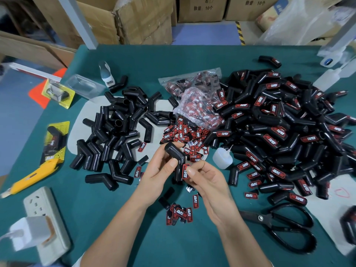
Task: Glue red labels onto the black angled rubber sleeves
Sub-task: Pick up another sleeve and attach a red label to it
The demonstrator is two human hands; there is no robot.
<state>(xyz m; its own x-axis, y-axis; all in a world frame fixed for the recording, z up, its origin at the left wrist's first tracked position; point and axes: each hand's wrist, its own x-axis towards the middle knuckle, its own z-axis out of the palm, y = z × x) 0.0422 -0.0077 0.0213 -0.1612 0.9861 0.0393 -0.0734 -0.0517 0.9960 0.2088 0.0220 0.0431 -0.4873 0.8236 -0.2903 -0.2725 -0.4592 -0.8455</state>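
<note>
**Fingers press a red label onto a bent sleeve**

Fingers (174, 162) of the left hand (159, 172) curl round a black angled rubber sleeve (176, 158), holding it above the green table (192, 237) near the middle. The right hand (208, 182) pinches a red label (185, 171) between thumb and forefinger against the sleeve's lower leg. At nine o'clock from the hands lies a heap of unlabelled sleeves (119, 128); at two o'clock, a larger heap of labelled sleeves (279, 128). Loose labels (183, 135) are scattered at twelve o'clock, just below a clear bag of labels (196, 97). A small glue bottle (222, 158) lies at three o'clock, black scissors (279, 226) at five, a yellow utility knife (32, 176) at nine.
</note>
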